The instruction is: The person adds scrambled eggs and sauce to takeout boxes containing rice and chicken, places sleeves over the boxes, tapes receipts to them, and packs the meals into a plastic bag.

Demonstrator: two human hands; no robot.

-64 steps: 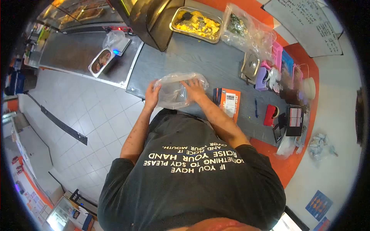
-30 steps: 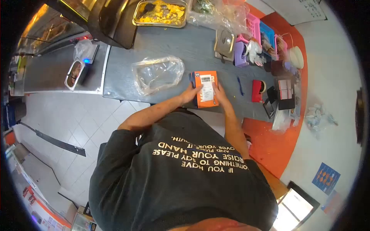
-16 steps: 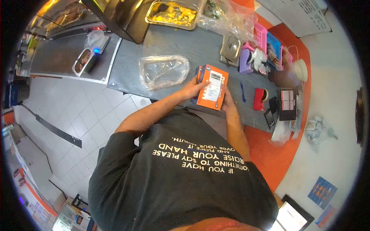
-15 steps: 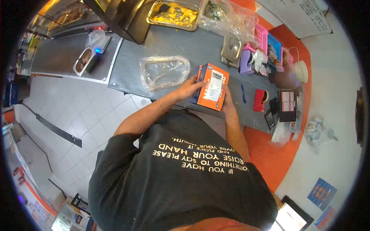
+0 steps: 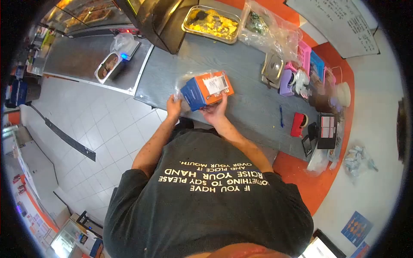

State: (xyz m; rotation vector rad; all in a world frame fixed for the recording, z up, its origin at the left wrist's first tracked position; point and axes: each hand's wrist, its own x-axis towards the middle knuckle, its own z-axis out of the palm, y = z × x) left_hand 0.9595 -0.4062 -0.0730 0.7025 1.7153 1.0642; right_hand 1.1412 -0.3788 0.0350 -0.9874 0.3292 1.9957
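Observation:
An orange and blue cardboard box (image 5: 198, 95) with a white printed label (image 5: 216, 85) is held tilted over the counter's near edge. Under its lower right side, my right hand (image 5: 215, 111) grips it with fingers on the orange face. Behind and left of the box is a clear plastic bag (image 5: 186, 79), partly covered by it and blurred. My left hand (image 5: 174, 106) is closed at the bag's near left edge, its fingers seeming to pinch the plastic, just left of the box's blue end.
A metal tray of yellow food (image 5: 213, 26) stands at the back. To the right are a lidded steel container (image 5: 272, 69), a blue pen (image 5: 282, 116), a red tape dispenser (image 5: 297, 124) and pink baskets (image 5: 304, 56). A steel pan (image 5: 106, 69) sits at left.
The box has moved left onto the plastic bag and turned, showing its blue end. My left hand has left the box for the bag's edge; my right hand still holds the box.

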